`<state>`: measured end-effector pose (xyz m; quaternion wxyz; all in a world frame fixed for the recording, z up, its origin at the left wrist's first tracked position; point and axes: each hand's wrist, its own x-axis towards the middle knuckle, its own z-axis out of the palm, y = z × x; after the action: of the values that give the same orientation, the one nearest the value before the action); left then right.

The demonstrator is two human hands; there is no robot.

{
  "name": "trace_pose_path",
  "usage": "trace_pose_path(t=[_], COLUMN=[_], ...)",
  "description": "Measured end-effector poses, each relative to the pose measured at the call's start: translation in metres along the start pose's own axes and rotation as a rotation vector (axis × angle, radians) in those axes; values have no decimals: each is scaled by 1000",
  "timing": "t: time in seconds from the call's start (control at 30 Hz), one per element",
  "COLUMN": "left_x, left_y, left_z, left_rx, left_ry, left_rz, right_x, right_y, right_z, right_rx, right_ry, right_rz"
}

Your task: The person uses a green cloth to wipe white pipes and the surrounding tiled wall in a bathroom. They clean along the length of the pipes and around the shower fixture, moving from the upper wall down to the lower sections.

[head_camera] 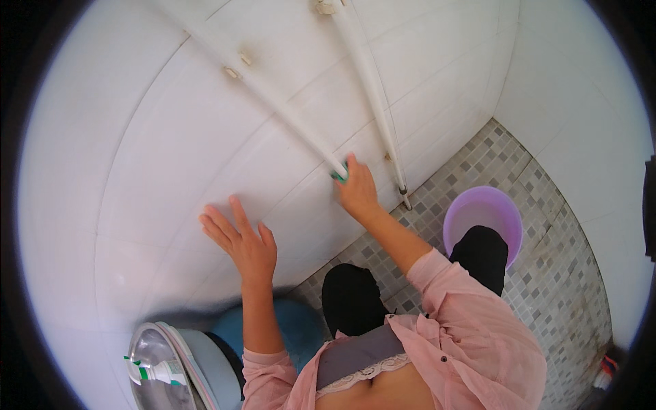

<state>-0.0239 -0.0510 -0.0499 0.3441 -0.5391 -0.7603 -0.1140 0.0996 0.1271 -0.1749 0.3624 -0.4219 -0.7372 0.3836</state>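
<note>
My right hand (360,190) is closed around a green scrubbing pad (340,174), partly hidden by my fingers. The pad presses against the lower part of a white pipe (292,121) that runs down the tiled wall. With fingers spread, my left hand (247,245) is at the white wall tiles (169,169) to the left of the pipe and holds nothing. Whether its palm touches the wall is hard to tell. A second white pipe (376,105) runs down the wall to the right, ending near the floor with a dark fitting.
A purple bucket (483,197) stands on the grey mosaic floor (553,256), right of my knees. At lower left are a blue tub (302,328), stacked basins (205,353) and a white spray bottle (164,372) with green parts. Pipe clips (233,72) stick out from the wall.
</note>
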Motion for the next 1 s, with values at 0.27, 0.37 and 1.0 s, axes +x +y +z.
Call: trace_pose_path(t=[0.27, 0.37, 1.0], left_x=[-7, -12, -3], left_y=[-2, -3, -51], left_z=[19, 26, -2], left_rx=[88, 103, 308], left_ry=[-3, 30, 84], left_rz=[9, 11, 52], right_x=[-2, 6, -54], right_y=[0, -6, 76], right_z=[16, 15, 42], right_rx=[-11, -35, 127], right_ry=[373, 566, 194], right_rz=[-283, -569, -25])
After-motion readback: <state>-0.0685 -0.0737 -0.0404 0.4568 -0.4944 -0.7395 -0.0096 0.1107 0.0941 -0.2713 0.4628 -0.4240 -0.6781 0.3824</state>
